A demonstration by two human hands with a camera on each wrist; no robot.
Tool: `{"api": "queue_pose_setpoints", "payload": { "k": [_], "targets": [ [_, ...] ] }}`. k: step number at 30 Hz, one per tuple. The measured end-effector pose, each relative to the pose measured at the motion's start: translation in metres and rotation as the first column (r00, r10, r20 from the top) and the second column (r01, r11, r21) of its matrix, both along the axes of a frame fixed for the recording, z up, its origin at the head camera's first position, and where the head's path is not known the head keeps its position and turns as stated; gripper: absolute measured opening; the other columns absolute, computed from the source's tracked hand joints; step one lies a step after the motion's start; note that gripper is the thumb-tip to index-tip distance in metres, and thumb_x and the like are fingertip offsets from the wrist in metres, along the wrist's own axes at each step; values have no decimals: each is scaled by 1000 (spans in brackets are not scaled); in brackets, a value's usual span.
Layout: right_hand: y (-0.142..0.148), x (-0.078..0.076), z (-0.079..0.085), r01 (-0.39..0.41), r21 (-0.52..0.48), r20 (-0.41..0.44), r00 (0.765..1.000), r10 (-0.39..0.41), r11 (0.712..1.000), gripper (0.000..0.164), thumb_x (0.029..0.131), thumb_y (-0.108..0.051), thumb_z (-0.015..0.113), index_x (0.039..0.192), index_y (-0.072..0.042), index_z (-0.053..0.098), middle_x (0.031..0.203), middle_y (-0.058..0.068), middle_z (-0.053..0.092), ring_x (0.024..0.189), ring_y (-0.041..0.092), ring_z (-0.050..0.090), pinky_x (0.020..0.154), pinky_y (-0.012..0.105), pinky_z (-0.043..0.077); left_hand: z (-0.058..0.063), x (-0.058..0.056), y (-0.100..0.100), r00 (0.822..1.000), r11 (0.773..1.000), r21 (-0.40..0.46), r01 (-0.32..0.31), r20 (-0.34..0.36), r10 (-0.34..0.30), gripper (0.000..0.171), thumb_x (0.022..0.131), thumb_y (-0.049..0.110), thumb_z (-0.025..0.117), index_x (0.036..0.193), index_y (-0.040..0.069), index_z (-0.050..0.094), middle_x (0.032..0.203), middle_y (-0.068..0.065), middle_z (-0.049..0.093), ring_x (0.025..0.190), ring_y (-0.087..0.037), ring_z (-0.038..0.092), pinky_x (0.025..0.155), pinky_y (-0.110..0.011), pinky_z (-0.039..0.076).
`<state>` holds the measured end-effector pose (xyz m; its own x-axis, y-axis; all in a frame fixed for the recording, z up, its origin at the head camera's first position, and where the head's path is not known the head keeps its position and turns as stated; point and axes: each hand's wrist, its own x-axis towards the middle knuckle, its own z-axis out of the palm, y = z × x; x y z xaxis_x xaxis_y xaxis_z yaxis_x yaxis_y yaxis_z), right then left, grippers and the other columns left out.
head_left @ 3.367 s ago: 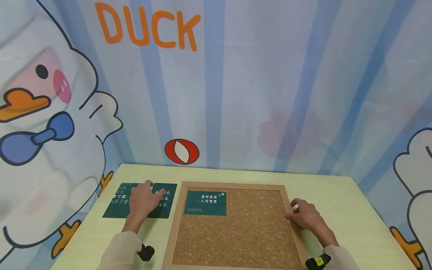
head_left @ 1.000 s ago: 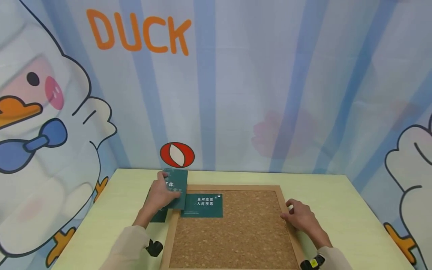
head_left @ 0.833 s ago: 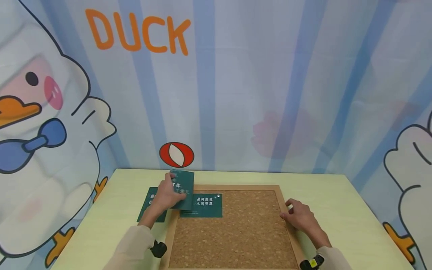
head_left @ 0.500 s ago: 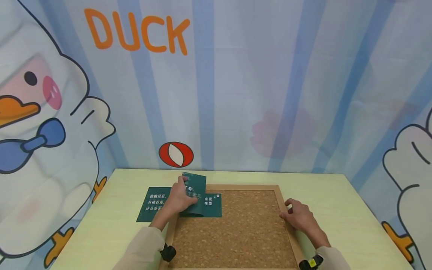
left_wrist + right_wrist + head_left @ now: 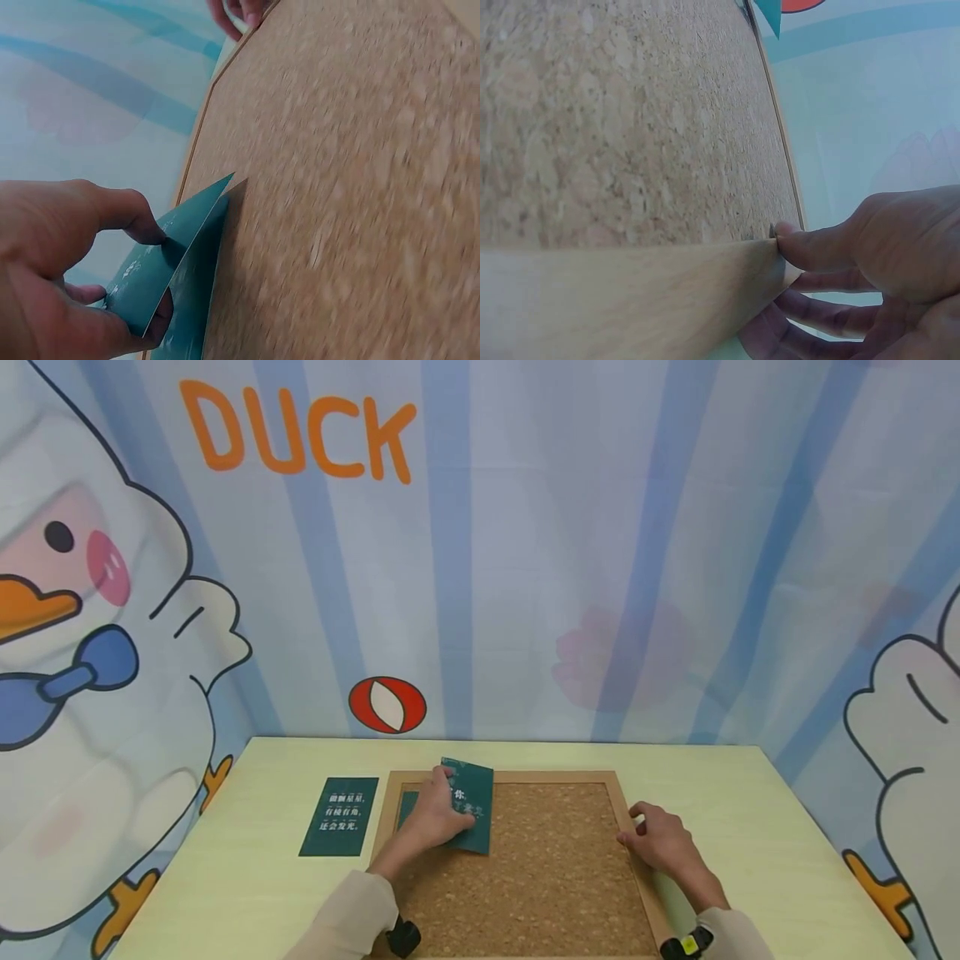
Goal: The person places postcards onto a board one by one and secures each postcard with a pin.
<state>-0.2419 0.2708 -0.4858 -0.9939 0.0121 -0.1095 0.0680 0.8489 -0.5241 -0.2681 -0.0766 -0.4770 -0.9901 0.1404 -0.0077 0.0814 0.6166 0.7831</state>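
Note:
My left hand [image 5: 433, 814] pinches a dark green card [image 5: 476, 806] with white lettering above the upper left of a wood-framed corkboard [image 5: 555, 885]. In the left wrist view, thumb and fingers hold this card [image 5: 174, 251] tilted and slightly bent. Below it, another green card [image 5: 196, 300] lies on the cork, mostly hidden in the head view. My right hand [image 5: 663, 839] grips the corkboard's right edge. In the right wrist view, its thumb is on top of the wooden frame [image 5: 652, 292], with the other fingers at the outer side.
A further green card [image 5: 340, 817] with white lettering lies on the pale yellow table [image 5: 247, 868], left of the corkboard. Behind the table hangs a blue striped backdrop [image 5: 517, 568] printed with ducks and orange letters.
My left hand has picked up one green card from the table on the left and carried it right, over the corkboard. The right hand stays at the board's right edge.

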Motion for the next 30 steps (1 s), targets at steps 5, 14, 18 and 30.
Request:
{"api": "queue_pose_setpoints", "payload": {
  "k": [5,14,18,30],
  "targets": [
    [-1,1,1,-5,-6,-3,1000,5,1000,45,95,-14,75,127,13,57,98,20,69,84,31,70,68,46,57,-2,5,11,998,998,1,55,12,-55,78,86,5,78,148,-10,31,136,-36,45,117,-44,54,92,-57,48],
    [0,2,1,-16,-15,-3,1000,16,1000,46,96,-14,74,129,13,57,100,21,69,84,32,70,66,45,57,-2,15,27,991,994,-11,113,68,-112,77,89,6,73,150,-10,27,141,-41,37,116,-47,52,90,-58,46],
    [-1,2,0,-16,-4,-3,1000,16,1000,46,97,-14,74,129,13,57,100,20,69,86,33,69,69,47,56,-4,18,32,988,992,-11,128,93,-127,80,90,7,71,152,-10,23,142,-44,35,118,-50,52,89,-58,46],
    [0,1,1,-28,10,9,1000,28,1000,48,98,-16,73,131,13,56,101,20,70,87,34,70,70,47,57,4,27,48,962,976,91,198,175,-211,81,104,12,56,159,-15,3,160,-44,11,148,-56,21,107,-65,37]
  ]
}}
